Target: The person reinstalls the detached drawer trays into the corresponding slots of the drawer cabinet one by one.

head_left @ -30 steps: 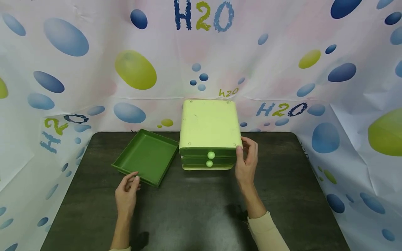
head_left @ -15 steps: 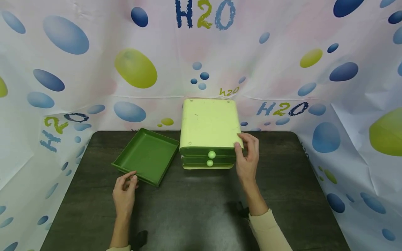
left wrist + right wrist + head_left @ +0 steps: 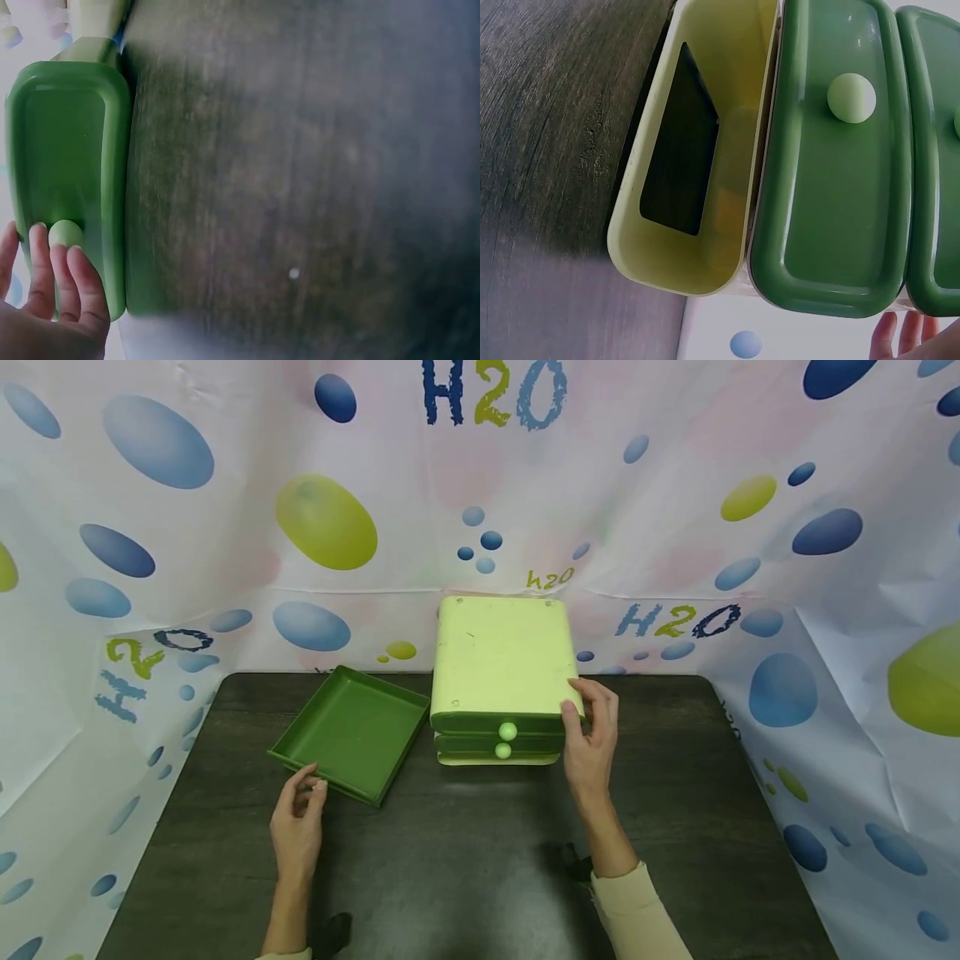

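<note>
A green pulled-out drawer (image 3: pixel 348 727) lies on the table left of a pale green drawer cabinet (image 3: pixel 506 652). In the head view my left hand (image 3: pixel 297 831) is at the drawer's near side, index fingertip right at its rim. The left wrist view shows its loosely bent fingers (image 3: pixel 86 285) just below the drawer's round knob (image 3: pixel 66 232). My right hand (image 3: pixel 592 739) rests against the cabinet's front right corner, thumb and index fingertips at the top edge. The right wrist view shows the lowest slot (image 3: pixel 731 180) bare, with a closed drawer (image 3: pixel 832 195) above it.
A dark wooden table (image 3: pixel 450 868) carries both pieces. White printed sheeting (image 3: pixel 600 510) with blue and green ovals rises behind and along both sides. Behind the cabinet the back sheeting stands close.
My left hand has slid slightly left along the drawer's near rim. The right hand's thumb and index finger have shifted a little onto the cabinet's top edge. Drawer and cabinet stay put.
</note>
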The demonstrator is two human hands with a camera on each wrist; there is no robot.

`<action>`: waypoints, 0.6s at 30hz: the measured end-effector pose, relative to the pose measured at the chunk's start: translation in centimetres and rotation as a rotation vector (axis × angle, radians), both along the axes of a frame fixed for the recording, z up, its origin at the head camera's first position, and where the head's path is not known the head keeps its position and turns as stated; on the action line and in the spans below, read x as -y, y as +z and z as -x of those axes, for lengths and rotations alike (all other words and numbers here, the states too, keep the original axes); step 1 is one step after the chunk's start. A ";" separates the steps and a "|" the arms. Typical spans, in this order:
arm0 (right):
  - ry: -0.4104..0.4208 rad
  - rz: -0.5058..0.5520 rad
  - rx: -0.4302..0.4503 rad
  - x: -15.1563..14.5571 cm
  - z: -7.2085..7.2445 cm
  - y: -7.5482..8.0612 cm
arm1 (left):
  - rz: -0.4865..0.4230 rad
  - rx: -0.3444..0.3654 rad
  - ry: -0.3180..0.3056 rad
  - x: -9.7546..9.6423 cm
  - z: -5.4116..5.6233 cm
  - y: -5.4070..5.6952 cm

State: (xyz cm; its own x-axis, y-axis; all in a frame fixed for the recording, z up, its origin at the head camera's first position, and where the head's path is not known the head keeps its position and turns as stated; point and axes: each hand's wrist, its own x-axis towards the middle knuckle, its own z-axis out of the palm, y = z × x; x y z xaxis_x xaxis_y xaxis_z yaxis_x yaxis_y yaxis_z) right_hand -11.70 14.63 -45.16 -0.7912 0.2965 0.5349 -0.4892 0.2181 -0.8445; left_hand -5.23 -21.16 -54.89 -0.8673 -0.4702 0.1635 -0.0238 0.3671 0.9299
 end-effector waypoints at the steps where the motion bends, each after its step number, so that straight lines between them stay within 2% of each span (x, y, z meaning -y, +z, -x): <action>1: 0.000 0.001 0.005 0.2 -0.2 0.4 | 0.002 0.004 0.005 0.2 0.1 -0.5; 3: -0.001 0.004 0.010 0.2 -0.2 0.4 | -0.004 0.009 0.011 0.7 0.4 -1.5; 5: -0.001 0.006 0.009 0.2 -0.2 0.4 | -0.001 0.020 0.011 0.8 0.5 -1.8; 12: -0.004 -0.002 -0.008 0.2 -0.2 0.4 | -0.021 0.057 -0.008 0.9 0.3 -1.7; 18: -0.006 -0.009 -0.006 0.2 -0.2 0.3 | -0.017 0.066 0.012 0.9 0.5 -1.7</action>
